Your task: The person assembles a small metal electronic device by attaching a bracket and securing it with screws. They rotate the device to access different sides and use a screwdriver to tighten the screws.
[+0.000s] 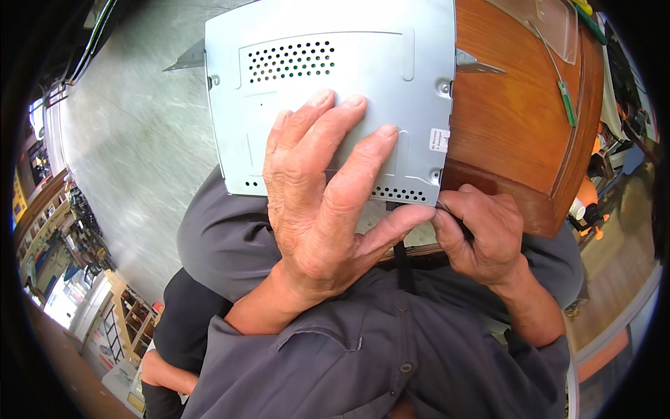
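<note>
A flat silver metal casing (377,77), with punched vent holes, screws along its right side and a small white label, rises in front of my lap. Dark triangular brackets stick out at its left and right. My left hand (314,188) lies over its face with fingers spread, the thumb stretched along the lower edge to the right corner. At that corner my right hand (485,227) has thumb and forefinger pinched together. What is between those fingertips is too hidden to tell. A black strap or cable (401,262) hangs below the lower edge.
A brown wooden table (516,105) stands to the right. On it lie a green-handled screwdriver (567,105) and a clear plastic tray (548,24). Another person's arm (169,373) shows at lower left. Shelves (132,314) line the left, and orange items (590,199) sit beyond the table.
</note>
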Tool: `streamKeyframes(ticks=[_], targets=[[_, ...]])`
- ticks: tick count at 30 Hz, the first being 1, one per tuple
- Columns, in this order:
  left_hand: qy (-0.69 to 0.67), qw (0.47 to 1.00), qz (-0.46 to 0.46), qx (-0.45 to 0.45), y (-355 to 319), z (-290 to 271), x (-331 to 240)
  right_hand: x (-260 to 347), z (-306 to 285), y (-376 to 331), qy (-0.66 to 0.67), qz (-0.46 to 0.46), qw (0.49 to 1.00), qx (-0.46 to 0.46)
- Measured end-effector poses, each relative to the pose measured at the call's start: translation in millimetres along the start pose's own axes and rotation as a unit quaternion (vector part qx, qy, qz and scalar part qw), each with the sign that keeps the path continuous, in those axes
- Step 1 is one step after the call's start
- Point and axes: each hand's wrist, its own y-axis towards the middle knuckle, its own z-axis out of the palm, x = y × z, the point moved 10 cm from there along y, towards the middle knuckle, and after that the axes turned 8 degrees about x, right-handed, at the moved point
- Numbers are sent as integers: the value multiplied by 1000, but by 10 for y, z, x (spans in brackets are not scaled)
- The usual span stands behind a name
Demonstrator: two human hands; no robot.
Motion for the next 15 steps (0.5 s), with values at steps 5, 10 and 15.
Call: streamKeyframes(ticks=[5,10,15], targets=[[-2,1000,-1,4,5,8,-8,-19,1,-15,10,0,1000,1],[1,1000,3,8,3,10,-17,-39,-3,-27,24,8,1000,2],[3,1000,4,-4,-14,-8,-20,-21,-44,-2,18,11,1000,-1]])
